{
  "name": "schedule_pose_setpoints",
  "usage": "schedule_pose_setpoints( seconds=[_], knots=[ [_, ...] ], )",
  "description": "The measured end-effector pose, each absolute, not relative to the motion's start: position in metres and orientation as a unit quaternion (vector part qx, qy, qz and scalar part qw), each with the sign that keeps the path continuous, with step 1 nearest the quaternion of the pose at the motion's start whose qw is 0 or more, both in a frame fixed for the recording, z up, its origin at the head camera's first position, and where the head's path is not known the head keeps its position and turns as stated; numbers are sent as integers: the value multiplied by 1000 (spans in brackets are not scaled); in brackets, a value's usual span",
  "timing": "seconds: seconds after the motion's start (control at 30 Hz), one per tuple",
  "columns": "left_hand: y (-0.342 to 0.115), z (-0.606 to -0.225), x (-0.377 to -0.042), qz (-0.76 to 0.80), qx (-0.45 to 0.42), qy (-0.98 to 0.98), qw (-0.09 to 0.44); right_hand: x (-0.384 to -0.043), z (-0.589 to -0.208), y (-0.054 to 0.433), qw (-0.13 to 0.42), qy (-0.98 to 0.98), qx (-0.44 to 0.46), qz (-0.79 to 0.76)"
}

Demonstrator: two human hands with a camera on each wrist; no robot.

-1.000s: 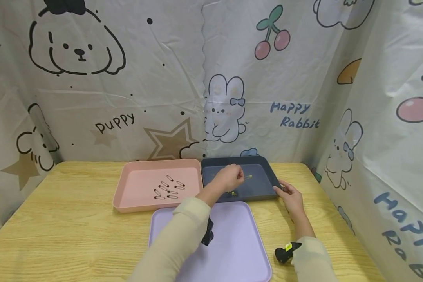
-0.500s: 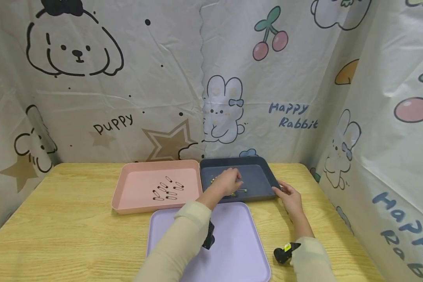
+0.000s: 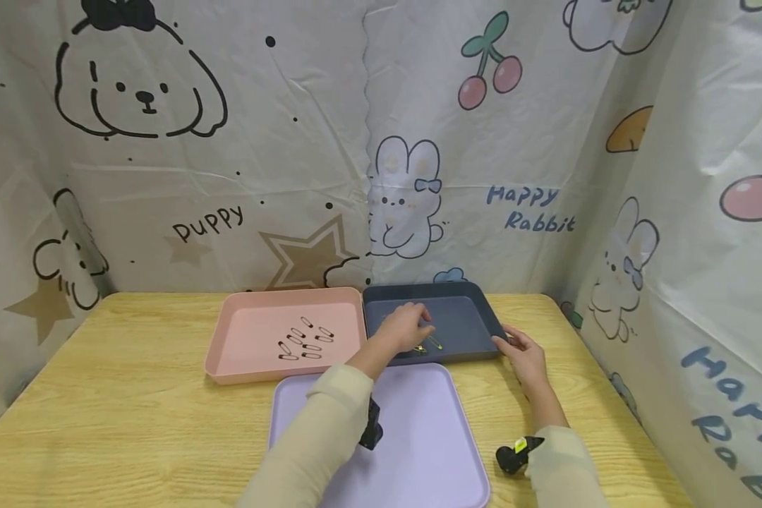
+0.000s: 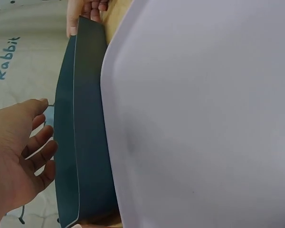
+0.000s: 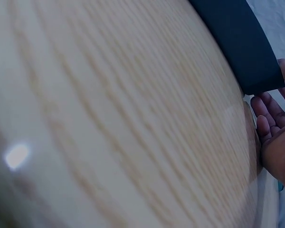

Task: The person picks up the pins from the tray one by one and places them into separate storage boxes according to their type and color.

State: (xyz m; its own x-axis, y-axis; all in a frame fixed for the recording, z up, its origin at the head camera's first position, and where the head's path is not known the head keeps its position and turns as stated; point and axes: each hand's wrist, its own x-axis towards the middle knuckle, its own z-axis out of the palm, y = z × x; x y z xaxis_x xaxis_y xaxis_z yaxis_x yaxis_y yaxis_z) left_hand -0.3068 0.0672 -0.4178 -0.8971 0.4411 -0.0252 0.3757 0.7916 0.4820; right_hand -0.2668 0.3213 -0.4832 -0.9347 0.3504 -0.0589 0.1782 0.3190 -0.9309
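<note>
My left hand (image 3: 403, 327) is over the dark blue tray (image 3: 460, 317), reaching across from the front. In the left wrist view its fingers are loosely bent, with nothing visible between them and the thumb. Just right of and below that hand, a gold safety pin (image 3: 434, 343) lies on the tray floor, with more gold pins (image 3: 420, 348) close by, partly covered by the hand. My right hand (image 3: 525, 356) grips the tray's front right corner, thumb at the rim and fingers along the outer wall, as the left wrist view (image 4: 85, 12) also shows.
A pink tray (image 3: 248, 331) touches the dark tray's left side and holds several black safety pins (image 3: 295, 333). A flat lilac tray (image 3: 419, 423) lies in front, under my left forearm. Printed cloth (image 3: 292, 176) hangs behind and beside the wooden table (image 3: 133, 395).
The left hand has lowered and shifted slightly left within the dark tray. A gold pin beside it moved nearer the front edge and turned. The right hand stays on the corner.
</note>
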Motion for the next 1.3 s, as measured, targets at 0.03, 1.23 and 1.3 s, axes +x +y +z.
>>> schedule_pose_setpoints(
  seconds=[0.03, 1.23, 1.3],
  knots=[
    [65, -418, -307, 243, 216, 943, 69, -267, -483, 321, 77, -811, -163, 557],
    [-99, -405, -274, 303, 87, 946, -80, -279, -468, 349, 42, -857, -110, 501],
    [-111, -404, -268, 299, 78, 947, -83, -277, -461, 351, 43, -869, -103, 482]
  ],
)
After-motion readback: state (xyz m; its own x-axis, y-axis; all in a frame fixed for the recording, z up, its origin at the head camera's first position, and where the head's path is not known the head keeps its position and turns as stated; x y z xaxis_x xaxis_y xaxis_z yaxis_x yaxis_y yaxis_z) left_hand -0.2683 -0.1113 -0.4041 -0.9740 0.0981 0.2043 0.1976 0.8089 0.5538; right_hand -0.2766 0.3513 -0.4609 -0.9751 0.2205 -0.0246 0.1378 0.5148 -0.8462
